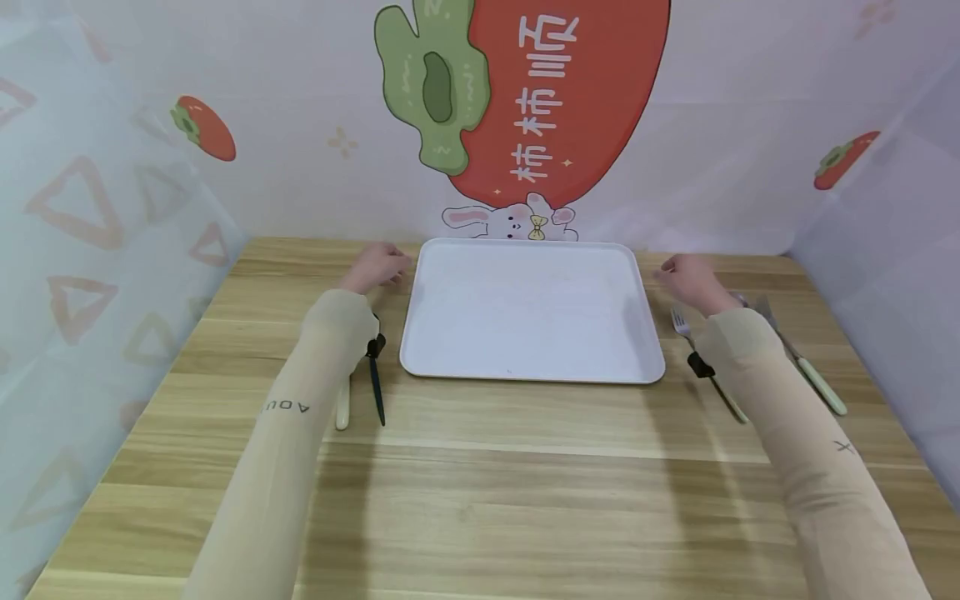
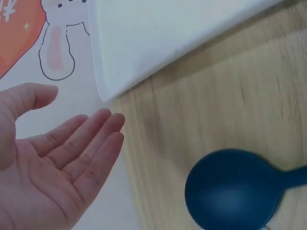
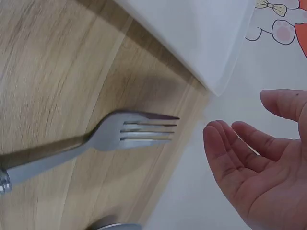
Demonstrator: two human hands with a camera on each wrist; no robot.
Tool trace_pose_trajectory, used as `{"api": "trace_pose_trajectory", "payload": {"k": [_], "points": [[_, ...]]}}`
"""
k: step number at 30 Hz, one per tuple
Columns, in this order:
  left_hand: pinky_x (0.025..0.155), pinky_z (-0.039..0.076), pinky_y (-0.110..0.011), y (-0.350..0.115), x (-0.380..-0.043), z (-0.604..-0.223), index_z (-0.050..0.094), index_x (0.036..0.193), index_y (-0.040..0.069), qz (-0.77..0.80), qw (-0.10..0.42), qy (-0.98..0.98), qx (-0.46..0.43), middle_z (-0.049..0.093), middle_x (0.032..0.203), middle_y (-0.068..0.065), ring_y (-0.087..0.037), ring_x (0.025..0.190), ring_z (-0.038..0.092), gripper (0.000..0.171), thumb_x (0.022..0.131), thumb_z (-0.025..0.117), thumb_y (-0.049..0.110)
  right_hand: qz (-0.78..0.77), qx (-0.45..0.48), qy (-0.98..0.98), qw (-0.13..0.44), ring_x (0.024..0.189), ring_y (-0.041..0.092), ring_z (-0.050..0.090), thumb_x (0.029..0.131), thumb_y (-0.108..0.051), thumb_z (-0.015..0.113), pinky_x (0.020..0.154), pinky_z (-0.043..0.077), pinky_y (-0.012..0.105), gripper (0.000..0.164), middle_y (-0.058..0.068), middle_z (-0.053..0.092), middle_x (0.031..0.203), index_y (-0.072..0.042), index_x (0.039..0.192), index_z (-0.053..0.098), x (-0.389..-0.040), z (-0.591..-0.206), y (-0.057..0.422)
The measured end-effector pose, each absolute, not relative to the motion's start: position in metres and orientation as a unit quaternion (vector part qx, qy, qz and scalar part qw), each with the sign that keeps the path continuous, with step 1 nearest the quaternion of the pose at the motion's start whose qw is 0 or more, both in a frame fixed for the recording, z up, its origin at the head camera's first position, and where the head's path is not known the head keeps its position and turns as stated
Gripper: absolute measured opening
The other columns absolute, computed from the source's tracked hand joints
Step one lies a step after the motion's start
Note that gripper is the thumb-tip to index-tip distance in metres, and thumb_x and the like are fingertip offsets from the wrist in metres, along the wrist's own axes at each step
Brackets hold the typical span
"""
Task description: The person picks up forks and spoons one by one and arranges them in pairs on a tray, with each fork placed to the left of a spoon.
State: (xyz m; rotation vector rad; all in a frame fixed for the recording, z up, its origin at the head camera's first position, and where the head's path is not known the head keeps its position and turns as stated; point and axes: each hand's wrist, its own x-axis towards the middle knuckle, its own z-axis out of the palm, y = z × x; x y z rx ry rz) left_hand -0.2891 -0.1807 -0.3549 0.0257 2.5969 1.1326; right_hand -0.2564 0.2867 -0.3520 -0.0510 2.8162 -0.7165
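Note:
A white rectangular tray lies at the back middle of the wooden table. My left hand is off its left side, and in the left wrist view the fingers are loosely bent around nothing. Below that hand is a dark blue round-bowled spoon; a cream handle shows beside the spoon's handle, partly under the sleeve. To the right of the tray, my right hand hovers with relaxed, bare fingers. A metal fork lies near it, tines toward the back.
Beyond the right forearm lies a knife with a pale green handle, next to another metal utensil head mostly behind the sleeve. Printed white sheeting stands along the table's back and both sides.

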Motion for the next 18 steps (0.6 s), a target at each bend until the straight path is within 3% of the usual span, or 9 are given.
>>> {"api": "trace_pose_trajectory", "payload": {"k": [6, 9, 11, 13, 18], "points": [[0.088, 0.047, -0.041, -0.175, -0.286, -0.356, 0.046, 0.123, -0.009, 0.428, 0.173, 0.887, -0.03, 0.052, 0.114, -0.024, -0.037, 0.101, 0.055, 0.041, 0.093, 0.043, 0.02, -0.263, -0.009, 0.955, 0.136, 0.091, 0.041, 0.057, 0.094, -0.019, 0.038, 0.088, 0.041, 0.055, 0.048, 0.034, 0.051, 0.108, 0.021, 0.121, 0.038, -0.256, -0.355, 0.28], [0.086, 0.048, -0.041, -0.173, -0.284, -0.357, 0.047, 0.122, -0.009, 0.432, 0.17, 0.884, -0.042, 0.053, 0.11, -0.023, -0.035, 0.097, 0.056, 0.04, 0.092, 0.041, 0.017, -0.264, -0.01, 0.955, 0.137, 0.069, 0.034, 0.058, 0.093, -0.017, 0.039, 0.077, 0.046, 0.046, 0.036, 0.025, 0.059, 0.082, 0.016, 0.099, 0.051, -0.256, -0.357, 0.278], [0.085, 0.048, -0.04, -0.172, -0.283, -0.358, 0.051, 0.118, -0.008, 0.433, 0.166, 0.884, -0.052, 0.054, 0.104, -0.02, -0.032, 0.092, 0.057, 0.037, 0.091, 0.042, 0.016, -0.259, -0.013, 0.956, 0.138, 0.057, 0.026, 0.052, 0.092, -0.016, 0.039, 0.064, 0.045, 0.038, 0.031, 0.015, 0.055, 0.064, 0.008, 0.079, 0.051, -0.256, -0.359, 0.278], [0.083, 0.049, -0.04, -0.17, -0.283, -0.36, 0.052, 0.113, -0.008, 0.434, 0.164, 0.884, -0.062, 0.055, 0.098, -0.017, -0.028, 0.085, 0.058, 0.034, 0.09, 0.043, 0.014, -0.255, -0.013, 0.956, 0.145, 0.054, 0.02, 0.047, 0.091, -0.016, 0.039, 0.057, 0.039, 0.031, 0.029, 0.009, 0.051, 0.057, 0.002, 0.07, 0.048, -0.256, -0.361, 0.277], [0.071, 0.052, -0.034, -0.168, -0.285, -0.369, 0.055, 0.095, -0.004, 0.434, 0.172, 0.88, -0.087, 0.056, 0.081, -0.011, -0.019, 0.068, 0.057, 0.021, 0.089, 0.049, 0.016, -0.254, -0.012, 0.953, 0.164, 0.073, 0.029, 0.055, 0.092, -0.016, 0.04, 0.065, 0.046, 0.036, 0.034, 0.021, 0.058, 0.081, 0.014, 0.097, 0.053, -0.256, -0.368, 0.276]]}}
